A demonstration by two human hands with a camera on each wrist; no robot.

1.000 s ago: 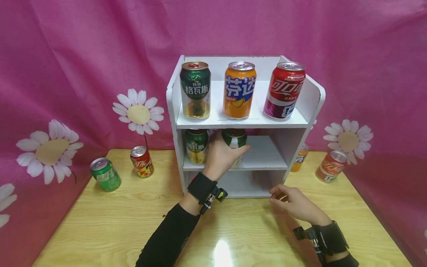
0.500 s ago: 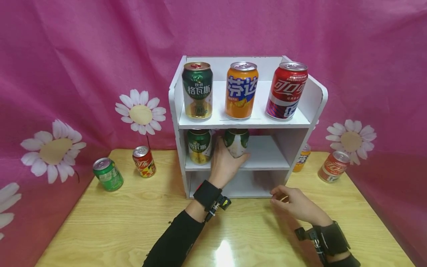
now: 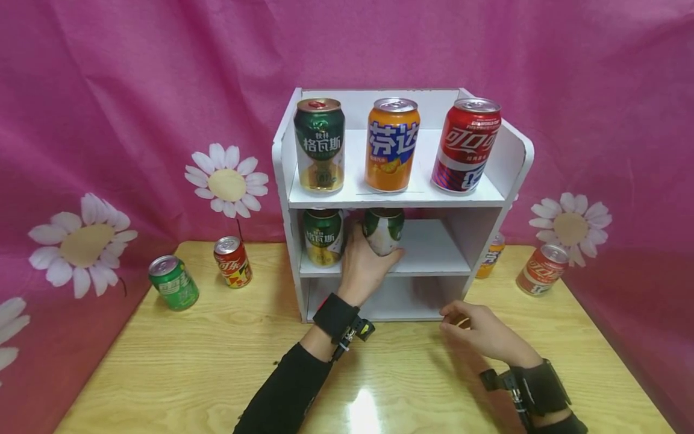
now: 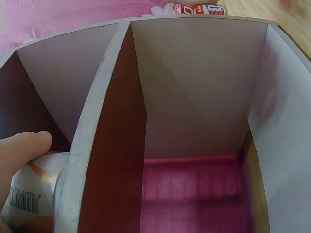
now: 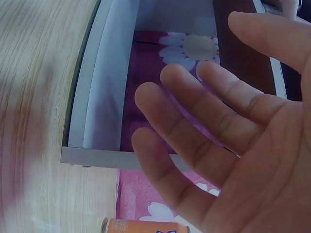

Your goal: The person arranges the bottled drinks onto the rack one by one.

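On the middle shelf, my left hand (image 3: 364, 265) grips a green and white can (image 3: 384, 232), thumb at its right side and fingers at its left. In the left wrist view that can (image 4: 36, 189) shows its barcode, low beside the shelf board. Just left of the hand stands a green and gold kvass can (image 3: 322, 238). My right hand (image 3: 482, 331) holds nothing; its fingers are relaxed, close to the shelf unit's lower right corner. The right wrist view shows the same hand (image 5: 218, 126) with fingers spread and loosely bent.
The white shelf unit (image 3: 396, 204) bears a kvass can (image 3: 320, 147), an orange Fanta can (image 3: 391, 144) and a red Coca-Cola can (image 3: 466, 147) on top. On the table stand a green can (image 3: 173, 283), two red cans (image 3: 233, 263) (image 3: 542, 271) and an orange container (image 3: 490, 258).
Over the last second my left hand has drawn slightly lower and toward the shelf front, still gripping the can, which shows more of its white side. The right hand has stayed put.
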